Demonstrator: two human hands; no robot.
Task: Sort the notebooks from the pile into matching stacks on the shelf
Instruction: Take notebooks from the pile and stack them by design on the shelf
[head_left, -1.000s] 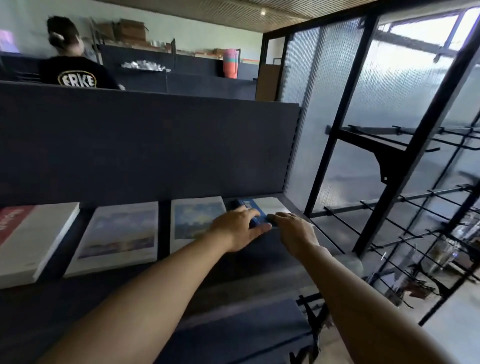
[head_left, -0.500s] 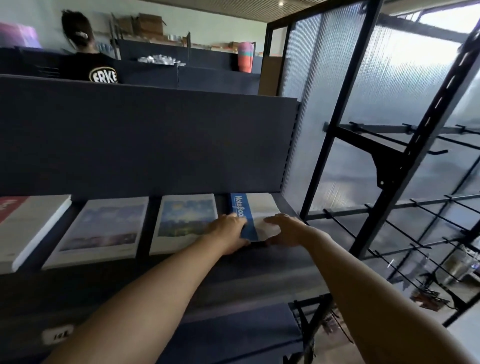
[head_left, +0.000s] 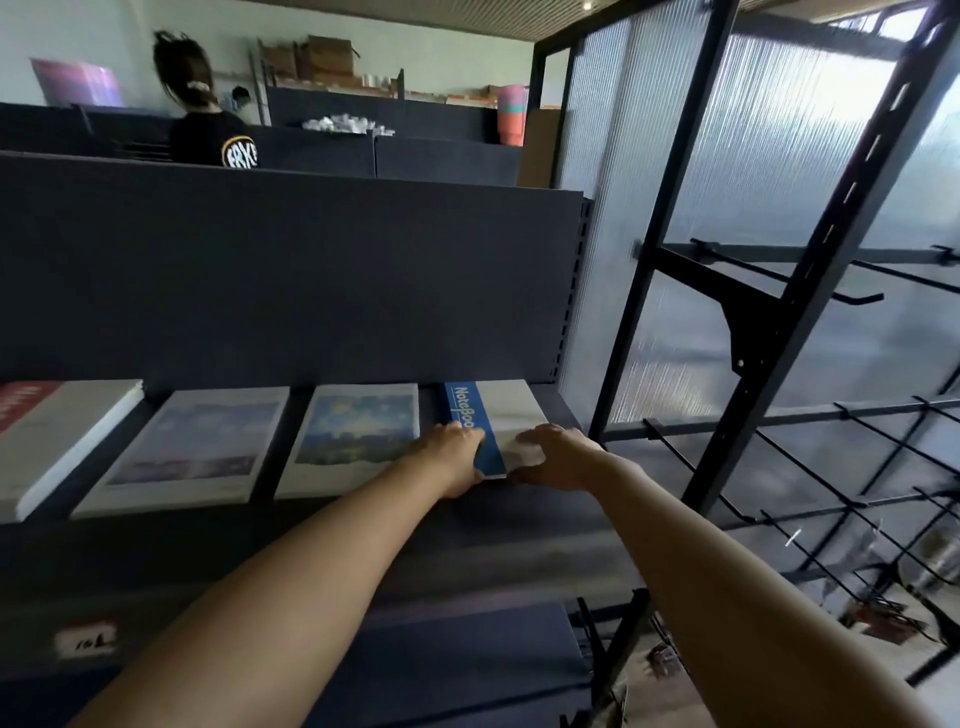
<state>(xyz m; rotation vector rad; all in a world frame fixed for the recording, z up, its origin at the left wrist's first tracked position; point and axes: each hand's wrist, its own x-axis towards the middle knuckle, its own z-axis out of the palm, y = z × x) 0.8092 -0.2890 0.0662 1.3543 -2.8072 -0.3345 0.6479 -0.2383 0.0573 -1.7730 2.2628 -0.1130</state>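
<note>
Head view, single frame. Both arms reach forward to the right end of a dark shelf (head_left: 171, 525) backed by a dark panel (head_left: 291, 280).

Blue-spine notebook (head_left: 506, 410): lies flat at the far right of the shelf, white cover up, blue band along its left edge with white lettering "NoteBoo…", the last letters covered by the left hand. Whether it tops a stack or lies alone cannot be told; its thickness is hidden by the hands.

Left hand (head_left: 457, 457): fingers curled over the near left corner of the blue-spine notebook, on the blue band, gripping that edge. Thumb not visible.

Right hand (head_left: 553, 460): palm down on the near right part of the same cover, fingers bent and resting on the white surface, thumb towards the near edge. Looks like a hold on the near edge, but the underside of the fingers is hidden.

Other stacks on the shelf, left to right, with gaps between them:
- red-and-white stack (head_left: 57, 441), cut off by the left frame edge, visibly several notebooks thick.
- purple landscape-cover notebook (head_left: 197, 441), lying flat.
- blue sky-cover notebook (head_left: 358, 431), lying flat, just beside the left hand.

Right of the shelf: black metal rack (head_left: 769, 332) with wire arms, ribbed translucent wall behind it. Background: a person (head_left: 208, 130) in a black shirt beyond the panel.
</note>
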